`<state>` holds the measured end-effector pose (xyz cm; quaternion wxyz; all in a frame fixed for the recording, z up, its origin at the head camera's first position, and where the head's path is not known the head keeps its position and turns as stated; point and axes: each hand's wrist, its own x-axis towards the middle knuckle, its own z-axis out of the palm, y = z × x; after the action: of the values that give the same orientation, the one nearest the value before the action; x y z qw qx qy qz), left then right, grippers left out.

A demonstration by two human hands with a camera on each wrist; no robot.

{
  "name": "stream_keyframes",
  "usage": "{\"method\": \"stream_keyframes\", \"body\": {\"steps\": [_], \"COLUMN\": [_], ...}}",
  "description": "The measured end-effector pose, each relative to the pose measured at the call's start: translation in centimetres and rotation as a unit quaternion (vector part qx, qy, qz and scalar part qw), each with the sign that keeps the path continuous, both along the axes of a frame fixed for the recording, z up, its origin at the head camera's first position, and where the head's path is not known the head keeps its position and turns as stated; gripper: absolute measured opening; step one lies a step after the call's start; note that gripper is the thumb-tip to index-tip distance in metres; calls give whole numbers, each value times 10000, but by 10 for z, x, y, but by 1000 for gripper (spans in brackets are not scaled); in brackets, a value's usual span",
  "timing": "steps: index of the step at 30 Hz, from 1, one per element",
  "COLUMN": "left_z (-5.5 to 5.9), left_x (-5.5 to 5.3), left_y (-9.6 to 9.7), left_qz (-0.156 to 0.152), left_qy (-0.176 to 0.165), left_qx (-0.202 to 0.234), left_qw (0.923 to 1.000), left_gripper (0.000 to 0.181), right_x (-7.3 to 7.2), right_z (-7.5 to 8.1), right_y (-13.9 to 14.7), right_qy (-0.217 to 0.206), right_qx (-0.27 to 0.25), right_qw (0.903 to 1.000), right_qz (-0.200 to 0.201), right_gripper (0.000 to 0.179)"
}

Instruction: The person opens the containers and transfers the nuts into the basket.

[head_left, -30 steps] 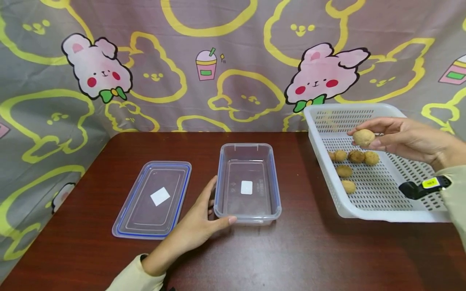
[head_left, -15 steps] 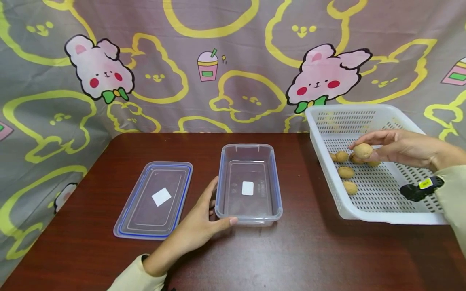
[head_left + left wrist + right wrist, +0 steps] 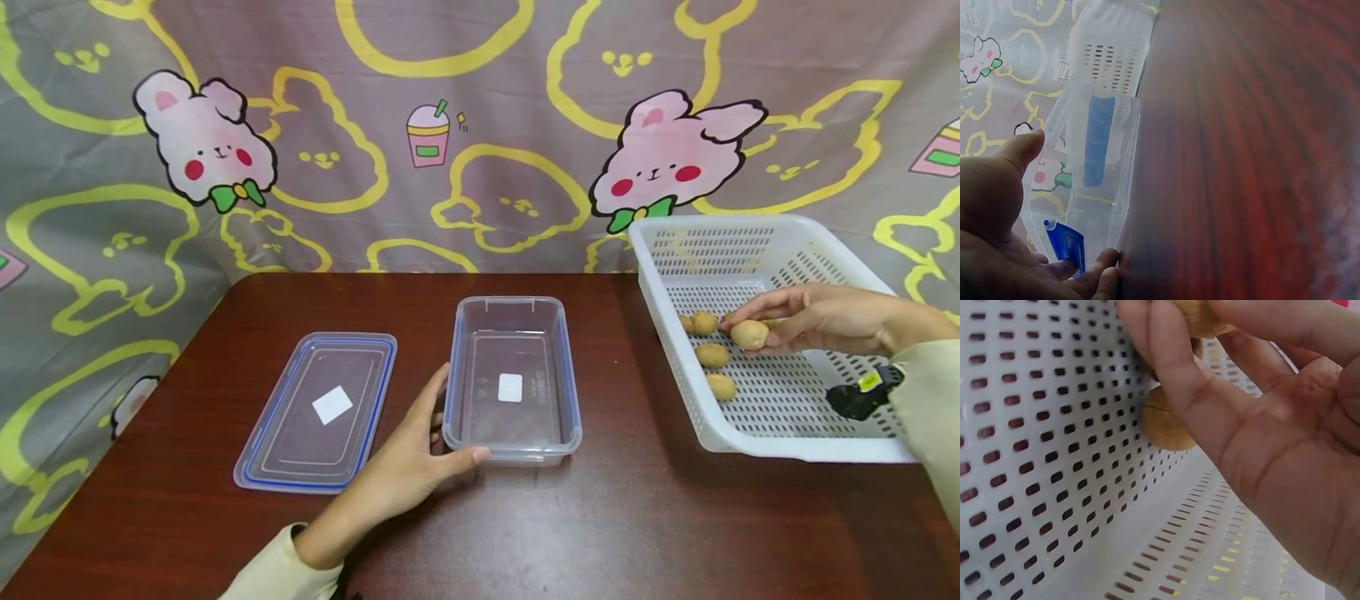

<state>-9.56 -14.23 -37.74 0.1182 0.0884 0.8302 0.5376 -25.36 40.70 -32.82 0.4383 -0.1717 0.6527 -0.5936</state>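
Over the white perforated basket [image 3: 802, 447], my right hand [image 3: 836, 321] pinches a tan walnut [image 3: 749, 335] between thumb and fingertips. Other walnuts [image 3: 712, 356] lie along the basket's left side, some partly hidden behind the hand. The right wrist view shows the held walnut [image 3: 1200, 315] cut off at the top and another walnut [image 3: 1165, 425] against the basket wall. My left hand [image 3: 405, 471] holds the near left corner of a clear plastic container [image 3: 569, 375], thumb at the front rim and fingers along the left side. No walnuts are inside the container.
A clear lid [image 3: 300, 454] with a blue seal lies left of the container, its near right part behind my left wrist. A patterned curtain [image 3: 495, 100] hangs behind the brown table [image 3: 615, 533]. A black wrist camera [image 3: 862, 396] hangs under my right wrist.
My right hand has lowered deeper into the basket with the walnut still pinched, now covering walnuts that showed before. My left hand and the container stay in place.
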Motion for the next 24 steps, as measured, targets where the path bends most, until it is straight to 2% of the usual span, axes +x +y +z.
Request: {"method": "stream_keyframes", "body": {"steps": [3, 10, 19, 24], "left_z": [0, 0, 0, 0], "left_x": [0, 0, 0, 0], "left_y": [0, 0, 0, 0], "left_qz": [0, 16, 24, 35], "left_qy": [-1, -18, -10, 9], "left_qx": [25, 37, -3, -73], "left_qw": [10000, 10000, 10000, 10000], "left_gripper": [114, 115, 114, 114], "right_x": [1, 0, -1, -1], "right_z": [0, -1, -3, -2], "right_y": [-2, -3, -5, -5], "right_qy": [-108, -319, -523, -488], "right_qx": [124, 786, 883, 1108], "right_qw": [9998, 9963, 9946, 9926], "right_qz": [119, 148, 125, 26], "right_gripper": [54, 52, 54, 53]}}
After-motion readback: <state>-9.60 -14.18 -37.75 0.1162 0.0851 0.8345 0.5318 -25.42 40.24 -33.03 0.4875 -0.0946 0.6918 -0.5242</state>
